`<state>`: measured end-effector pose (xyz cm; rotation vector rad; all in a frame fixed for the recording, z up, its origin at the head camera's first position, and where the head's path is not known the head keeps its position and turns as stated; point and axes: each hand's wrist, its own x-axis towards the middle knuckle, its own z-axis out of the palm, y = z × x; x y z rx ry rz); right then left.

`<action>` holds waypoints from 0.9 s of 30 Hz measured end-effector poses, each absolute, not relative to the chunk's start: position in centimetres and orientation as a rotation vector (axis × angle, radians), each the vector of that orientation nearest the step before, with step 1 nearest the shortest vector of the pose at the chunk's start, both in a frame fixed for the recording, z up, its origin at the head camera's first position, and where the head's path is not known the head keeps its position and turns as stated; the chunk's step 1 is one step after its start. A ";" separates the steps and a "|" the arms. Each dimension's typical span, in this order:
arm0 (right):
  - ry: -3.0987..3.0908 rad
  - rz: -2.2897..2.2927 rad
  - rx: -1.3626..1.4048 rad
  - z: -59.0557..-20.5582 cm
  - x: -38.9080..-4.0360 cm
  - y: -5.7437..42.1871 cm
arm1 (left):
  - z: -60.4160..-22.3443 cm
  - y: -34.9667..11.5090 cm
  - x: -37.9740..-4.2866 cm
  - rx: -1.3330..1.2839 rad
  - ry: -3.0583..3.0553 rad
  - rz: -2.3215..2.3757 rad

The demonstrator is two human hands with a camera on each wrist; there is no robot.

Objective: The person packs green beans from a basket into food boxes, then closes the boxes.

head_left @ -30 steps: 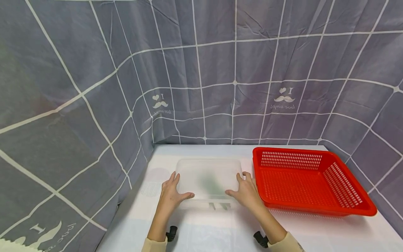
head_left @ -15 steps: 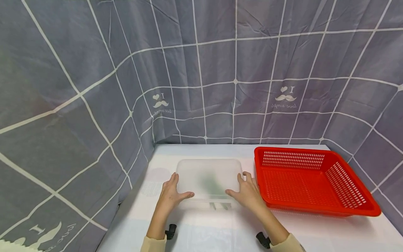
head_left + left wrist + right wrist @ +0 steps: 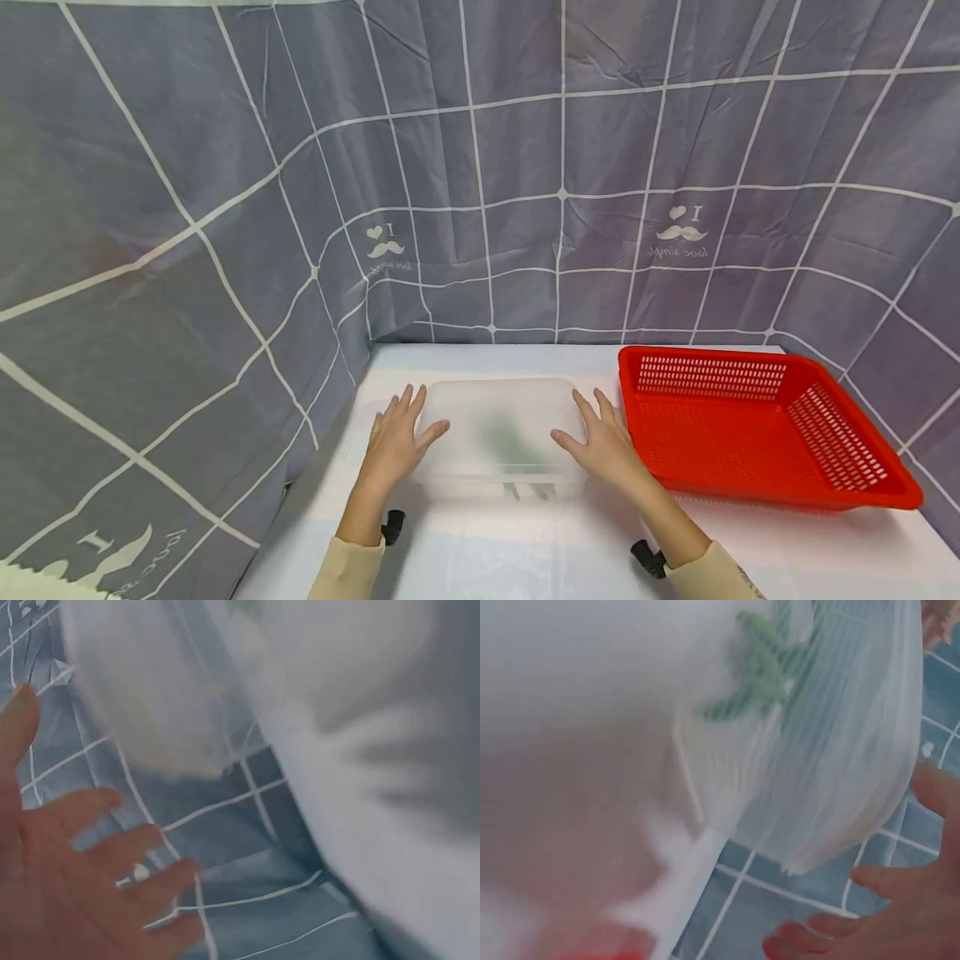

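A translucent plastic box (image 3: 465,417) lies on the white table, and something green (image 3: 761,667) shows blurred through its wall. My left hand (image 3: 393,437) is at the box's left side with fingers spread and straight, thumb pointing toward it. On the other side my right hand (image 3: 607,446) is likewise spread, fingertips close by the box's right edge. In the left wrist view the left hand (image 3: 97,885) has spread fingers with a gap to the box. The right wrist view shows the right hand (image 3: 900,892) with its palm facing the box, holding nothing.
To the right of my right hand stands a red perforated plastic basket (image 3: 911,492), close to my right wrist. A grey curtain (image 3: 517,233) with white lines hangs behind and to the left of the white table (image 3: 480,558). Small black devices sit at both wrists.
Both hands have come off the box's sides, moving outward and apart with their fingers straightened. The box has stayed in roughly the same place.
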<state>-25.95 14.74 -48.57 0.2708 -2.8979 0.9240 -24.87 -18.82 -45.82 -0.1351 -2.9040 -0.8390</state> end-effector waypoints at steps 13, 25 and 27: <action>-3.036 0.710 0.530 -48.1 -32.3 13.0 | -46.6 -17.9 -32.5 -0.567 -3.014 -0.511; -3.109 0.585 0.566 -48.9 -33.2 11.8 | -48.8 -17.5 -33.5 -0.592 -3.108 -0.399; -3.111 0.576 0.564 -48.9 -33.2 11.9 | -48.9 -17.4 -33.5 -0.595 -3.098 -0.412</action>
